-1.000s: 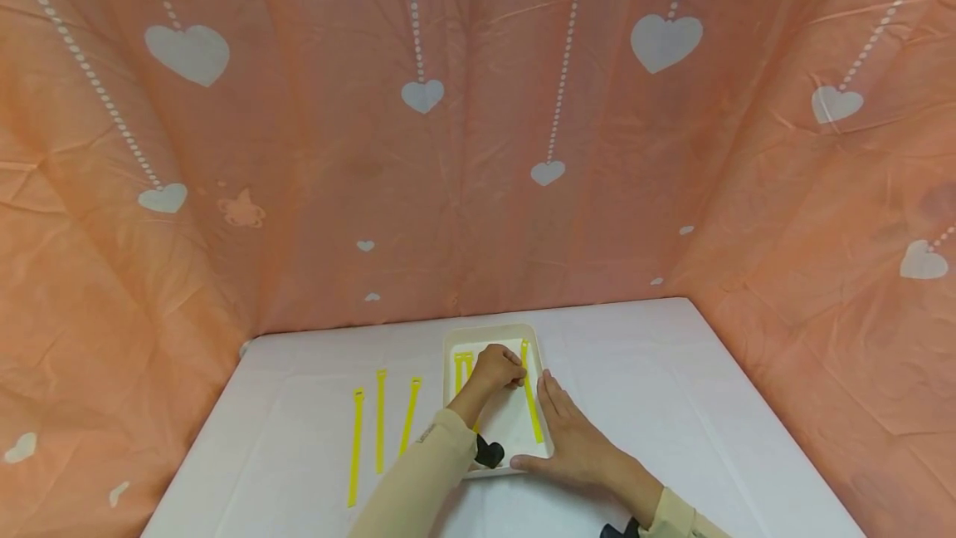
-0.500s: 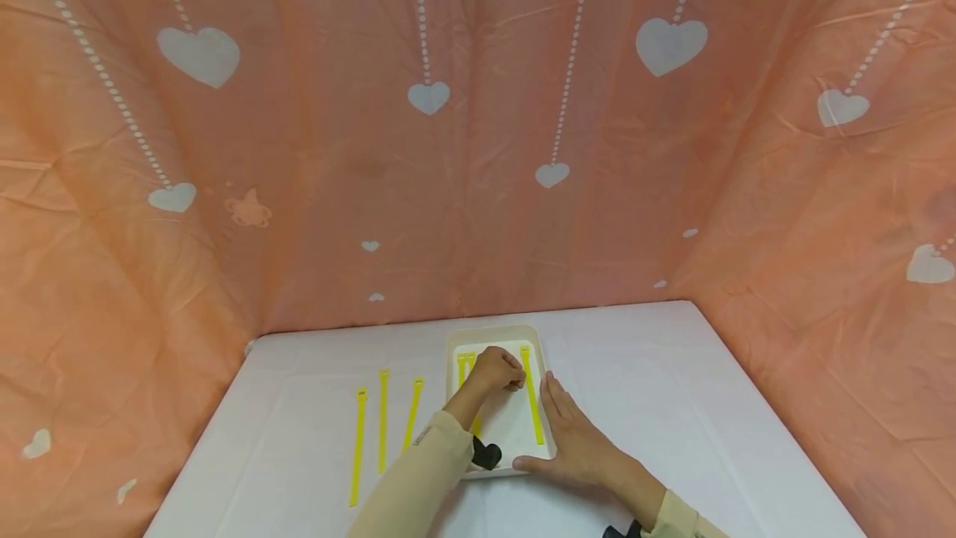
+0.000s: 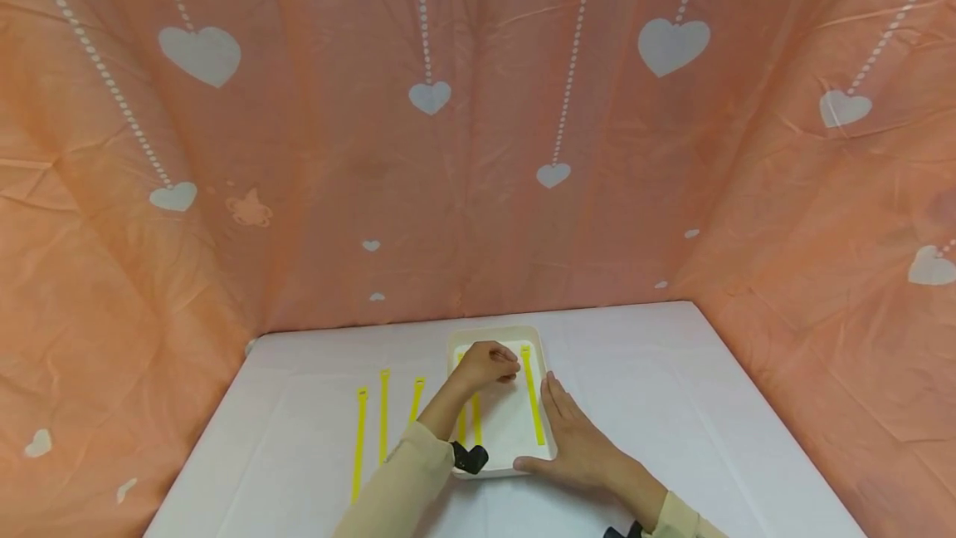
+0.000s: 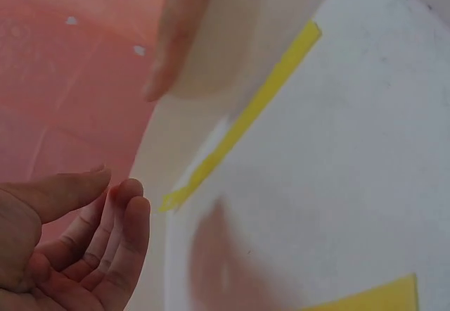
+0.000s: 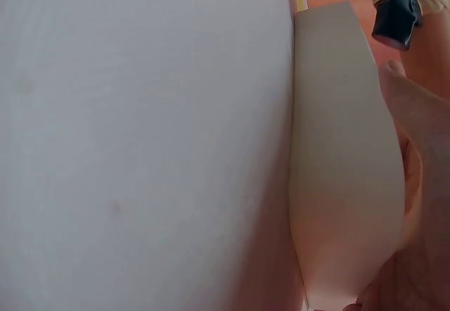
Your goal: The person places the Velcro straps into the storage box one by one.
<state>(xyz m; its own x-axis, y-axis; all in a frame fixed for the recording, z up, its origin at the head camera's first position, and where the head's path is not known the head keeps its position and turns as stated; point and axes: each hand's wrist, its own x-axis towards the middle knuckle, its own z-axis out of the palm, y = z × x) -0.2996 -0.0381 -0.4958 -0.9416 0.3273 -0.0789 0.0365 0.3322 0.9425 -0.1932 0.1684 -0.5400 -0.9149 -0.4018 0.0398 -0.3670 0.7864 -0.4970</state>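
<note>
My left hand point(image 3: 489, 364) is over the cream tray point(image 3: 493, 334), its fingers loosely bent with nothing between thumb and fingertips, as the left wrist view of the left hand point(image 4: 77, 240) shows. Close to it, a yellow cable strap point(image 3: 534, 397) with a slotted head lies along the tray's right side. More yellow straps point(image 3: 476, 418) lie at the tray's left, partly hidden by the left hand and wrist. My right hand point(image 3: 578, 442) rests against the tray's right wall with straight fingers, the thumb at the near edge; the right wrist view shows the tray's outer wall point(image 5: 344, 149) beside it.
Three yellow straps lie on the white table left of the tray: a left one point(image 3: 359, 447), a middle one point(image 3: 384, 413) and a right one point(image 3: 417, 397), the last partly behind the left sleeve. An orange curtain point(image 3: 463, 256) with hearts encloses the back and sides.
My left hand has let go of the strap at the tray's right side and drawn back slightly left. That strap's head has shifted a little; the right hand stays put.
</note>
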